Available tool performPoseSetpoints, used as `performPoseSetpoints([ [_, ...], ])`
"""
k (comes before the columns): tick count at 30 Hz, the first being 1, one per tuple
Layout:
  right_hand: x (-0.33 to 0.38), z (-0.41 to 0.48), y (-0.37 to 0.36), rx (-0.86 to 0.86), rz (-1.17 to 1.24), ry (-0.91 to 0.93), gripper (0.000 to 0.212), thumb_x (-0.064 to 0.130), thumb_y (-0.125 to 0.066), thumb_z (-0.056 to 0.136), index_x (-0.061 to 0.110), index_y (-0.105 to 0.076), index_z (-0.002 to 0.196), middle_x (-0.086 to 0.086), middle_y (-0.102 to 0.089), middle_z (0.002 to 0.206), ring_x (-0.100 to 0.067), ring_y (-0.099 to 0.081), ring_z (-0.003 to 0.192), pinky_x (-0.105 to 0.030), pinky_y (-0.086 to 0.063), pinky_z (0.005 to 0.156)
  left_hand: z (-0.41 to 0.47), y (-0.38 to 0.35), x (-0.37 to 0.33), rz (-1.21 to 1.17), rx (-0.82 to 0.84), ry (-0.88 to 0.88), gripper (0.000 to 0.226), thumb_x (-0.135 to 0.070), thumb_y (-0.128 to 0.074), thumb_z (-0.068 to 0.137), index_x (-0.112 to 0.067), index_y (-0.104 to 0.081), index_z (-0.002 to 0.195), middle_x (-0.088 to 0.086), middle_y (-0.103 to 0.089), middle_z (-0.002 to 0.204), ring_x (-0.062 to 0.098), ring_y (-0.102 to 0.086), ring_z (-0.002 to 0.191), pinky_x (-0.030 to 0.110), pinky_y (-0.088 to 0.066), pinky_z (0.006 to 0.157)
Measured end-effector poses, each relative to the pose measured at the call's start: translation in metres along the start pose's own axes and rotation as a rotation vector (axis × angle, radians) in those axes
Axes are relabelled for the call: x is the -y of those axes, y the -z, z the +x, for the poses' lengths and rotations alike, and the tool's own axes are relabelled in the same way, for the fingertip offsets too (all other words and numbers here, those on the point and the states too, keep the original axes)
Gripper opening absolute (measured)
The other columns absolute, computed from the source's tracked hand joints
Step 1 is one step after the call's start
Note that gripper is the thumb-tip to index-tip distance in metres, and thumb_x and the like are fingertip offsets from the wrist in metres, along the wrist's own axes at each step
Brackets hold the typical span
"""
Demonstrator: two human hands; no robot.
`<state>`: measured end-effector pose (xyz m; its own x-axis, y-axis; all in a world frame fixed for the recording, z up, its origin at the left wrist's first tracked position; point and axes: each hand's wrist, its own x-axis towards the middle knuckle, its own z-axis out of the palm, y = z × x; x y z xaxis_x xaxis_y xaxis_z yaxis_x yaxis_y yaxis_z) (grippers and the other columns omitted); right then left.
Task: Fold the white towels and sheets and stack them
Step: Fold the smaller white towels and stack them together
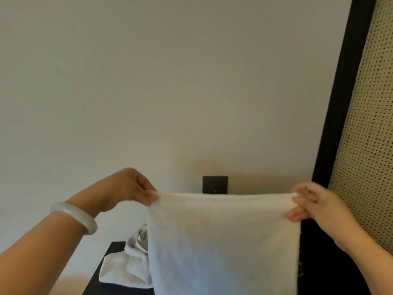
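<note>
Bangle (74,217): a pale ring on the left wrist, at 8 o'clock and nearest of all.
Left grip (129,186): at 9 o'clock of the cloth's top edge. Thumb and curled fingers pinch the upper left corner.
Right grip (314,207): at 3 o'clock of that edge, closed on the upper right corner, with the fingers folded over the hem.
Towel (223,241): held up in the air between the two grips. The top edge is taut and nearly level, and the rest hangs toward 6 o'clock. Its lower end runs out of view, so I cannot tell whether it touches anything.
Step in hand: by my reading, it is being spread out for a first fold.
Doing it well: I would keep both corners at one height and pull evenly, so the hanging weight smooths the cloth. Then bring corner to corner with the hems matched before pinching them together. Lay it down on a bare part of the counter, away from the loose linen, so nothing gets dragged into the fold.
Heap (125,267): crumpled white linen at 7 o'clock, partly behind the towel's left edge. None of it is folded yet, and no finished stack shows.
Counter (119,291): dark, low at 7 o'clock, carrying the heap.
Socket (214,184): a dark plate on the wall, just above the towel's top edge.
Wall (170,81): plain and pale, filling 10 to 1 o'clock.
Cane panel (365,145): woven, in a black frame, at 2 to 3 o'clock behind the right grip.
</note>
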<state>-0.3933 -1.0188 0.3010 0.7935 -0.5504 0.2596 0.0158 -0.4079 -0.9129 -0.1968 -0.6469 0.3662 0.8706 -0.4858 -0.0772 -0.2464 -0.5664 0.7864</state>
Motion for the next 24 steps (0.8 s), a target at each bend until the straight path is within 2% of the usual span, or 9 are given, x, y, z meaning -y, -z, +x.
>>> performPoseSetpoints([
  [2, 0.017, 0.000, 0.010, -0.051, 0.048, 0.085, 0.022, 0.000, -0.052, 0.097, 0.016, -0.062, 0.108, -0.018, -0.073, 0.072, -0.032, -0.073, 0.066, -0.025, -0.060, 0.062, -0.005, 0.008, -0.015, 0.050, -0.125, -0.103, 0.015, 0.002, -0.082, 0.069, -0.010, -0.079, 0.077, 0.009, -0.076, 0.077, 0.017, -0.069, 0.079, 0.027, -0.051, 0.077],
  [4, 0.029, -0.007, 0.018, -0.088, 0.118, 0.162, 0.022, -0.002, -0.051, 0.096, 0.013, -0.064, 0.106, -0.017, -0.074, 0.074, -0.027, -0.073, 0.066, -0.021, -0.059, 0.061, -0.017, 0.015, -0.023, 0.050, -0.216, -0.177, 0.016, -0.003, -0.083, 0.071, -0.018, -0.079, 0.074, 0.005, -0.074, 0.071, 0.011, -0.067, 0.070, 0.026, -0.044, 0.068],
  [6, 0.027, -0.021, 0.023, -0.082, 0.157, 0.176, 0.019, -0.001, -0.052, 0.096, 0.010, -0.066, 0.104, -0.016, -0.074, 0.078, -0.025, -0.074, 0.070, -0.019, -0.058, 0.062, -0.029, 0.013, -0.018, 0.049, -0.224, -0.214, 0.011, -0.009, -0.082, 0.075, -0.020, -0.079, 0.076, 0.004, -0.074, 0.068, 0.012, -0.069, 0.068, 0.026, -0.042, 0.067],
  [10, -0.028, -0.055, 0.011, 0.063, 0.037, -0.025, 0.023, 0.006, -0.056, 0.093, 0.023, -0.071, 0.094, -0.005, -0.076, 0.090, -0.019, -0.075, 0.083, -0.030, -0.061, 0.074, -0.044, -0.032, 0.038, 0.163, -0.116, -0.114, 0.006, -0.016, -0.079, 0.080, -0.020, -0.077, 0.076, -0.002, -0.074, 0.067, 0.010, -0.071, 0.067, 0.025, -0.050, 0.072],
  [13, -0.088, -0.085, -0.012, 0.188, -0.162, -0.195, 0.022, 0.006, -0.062, 0.091, 0.025, -0.073, 0.088, 0.005, -0.075, 0.089, -0.009, -0.072, 0.084, -0.037, -0.054, 0.089, -0.051, -0.085, 0.100, 0.225, -0.041, -0.002, 0.010, -0.017, -0.077, 0.083, -0.021, -0.073, 0.074, -0.006, -0.073, 0.065, 0.005, -0.071, 0.064, 0.023, -0.053, 0.073],
  [16, -0.145, -0.120, -0.033, 0.305, -0.400, -0.279, 0.024, 0.009, -0.065, 0.090, 0.033, -0.071, 0.087, 0.014, -0.072, 0.089, 0.002, -0.067, 0.086, -0.026, -0.052, 0.086, -0.064, -0.135, 0.158, 0.282, 0.064, 0.095, 0.009, -0.018, -0.074, 0.086, -0.021, -0.071, 0.078, -0.005, -0.074, 0.069, 0.001, -0.069, 0.066, 0.026, -0.057, 0.078],
  [18, -0.171, -0.140, -0.040, 0.359, -0.475, -0.327, 0.026, 0.012, -0.065, 0.091, 0.038, -0.069, 0.089, 0.014, -0.070, 0.093, 0.002, -0.065, 0.091, -0.019, -0.049, 0.083, -0.073, -0.159, 0.187, 0.317, 0.086, 0.107, 0.011, -0.019, -0.076, 0.084, -0.024, -0.070, 0.076, -0.006, -0.072, 0.074, -0.001, -0.067, 0.067, 0.020, -0.055, 0.074],
  [21, -0.188, -0.162, -0.042, 0.375, -0.571, -0.342, 0.028, 0.016, -0.065, 0.092, 0.044, -0.064, 0.097, 0.017, -0.061, 0.107, 0.002, -0.058, 0.096, -0.014, -0.044, 0.079, -0.086, -0.176, 0.213, 0.402, 0.151, 0.081, 0.010, -0.024, -0.077, 0.084, -0.031, -0.072, 0.078, -0.014, -0.062, 0.093, 0.001, -0.061, 0.080, 0.010, -0.047, 0.072],
  [24, -0.192, -0.173, -0.037, 0.369, -0.649, -0.277, 0.031, 0.013, -0.068, 0.089, 0.044, -0.062, 0.093, 0.018, -0.053, 0.112, 0.001, -0.056, 0.095, -0.013, -0.045, 0.081, -0.097, -0.178, 0.227, 0.450, 0.257, 0.001, 0.010, -0.028, -0.076, 0.084, -0.037, -0.071, 0.084, -0.020, -0.056, 0.102, 0.000, -0.059, 0.088, 0.008, -0.046, 0.078],
])
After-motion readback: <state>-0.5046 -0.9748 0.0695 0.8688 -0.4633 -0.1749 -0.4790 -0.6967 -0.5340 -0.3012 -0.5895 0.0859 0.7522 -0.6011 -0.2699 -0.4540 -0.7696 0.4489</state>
